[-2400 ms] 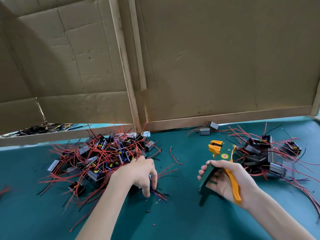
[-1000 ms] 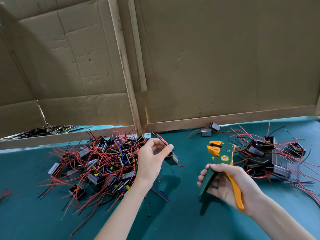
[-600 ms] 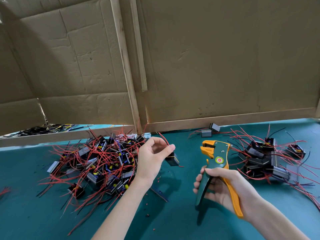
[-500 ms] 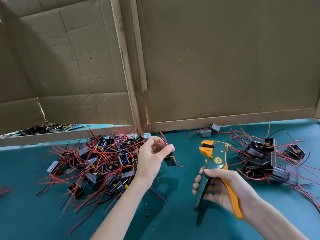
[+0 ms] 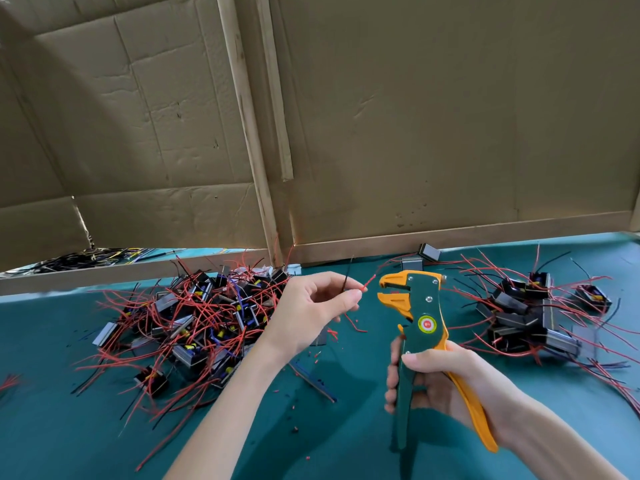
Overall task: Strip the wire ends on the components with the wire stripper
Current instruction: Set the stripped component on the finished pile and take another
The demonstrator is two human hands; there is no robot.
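Note:
My left hand (image 5: pixel 313 308) pinches the wires of one component above the table, and a red wire end (image 5: pixel 369 281) sticks out from the fingertips toward the right. The component's body is mostly hidden behind that hand. My right hand (image 5: pixel 438 382) grips the green and orange wire stripper (image 5: pixel 420 327) upright by its handles. Its orange jaws (image 5: pixel 393 291) are apart and sit a short gap right of the wire end. A big heap of components with red wires (image 5: pixel 194 317) lies to the left. A smaller heap (image 5: pixel 533 313) lies to the right.
The table has a teal cover (image 5: pixel 69 427). Cardboard walls with wooden battens (image 5: pixel 256 188) close off the back. Two loose components (image 5: pixel 420 258) lie by the back batten. Small wire scraps (image 5: pixel 311 379) dot the cover between my arms.
My left hand picked one component from the heap, lifted it and turned a red wire end toward the stripper. My right hand brought the stripper left and more upright, closer to the wire.

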